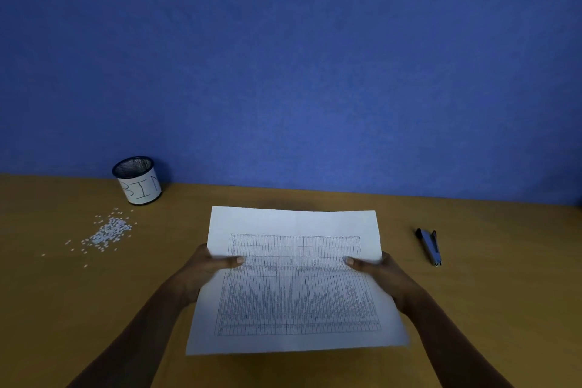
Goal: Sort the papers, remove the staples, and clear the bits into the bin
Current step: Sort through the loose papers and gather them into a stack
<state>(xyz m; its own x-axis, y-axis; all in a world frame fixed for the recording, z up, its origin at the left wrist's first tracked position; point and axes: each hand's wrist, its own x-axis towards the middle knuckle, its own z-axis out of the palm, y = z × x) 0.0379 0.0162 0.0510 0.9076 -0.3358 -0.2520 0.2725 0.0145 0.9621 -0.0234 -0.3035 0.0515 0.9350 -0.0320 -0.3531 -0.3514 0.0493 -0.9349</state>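
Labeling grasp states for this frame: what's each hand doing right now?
Left hand: holding the papers by their left edge, thumb on top.
Right hand: holding the papers by their right edge, thumb on top.

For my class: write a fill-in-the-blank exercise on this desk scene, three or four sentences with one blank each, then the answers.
1. The mesh pot at the back of the table bears the word ____.
2. The scattered paper bits lie to the ____ of the papers.
3. The staple remover lies to the ____ of the papers.
4. The left hand and the right hand each grip a side edge of the ____.
Answers: BIN; left; right; papers.
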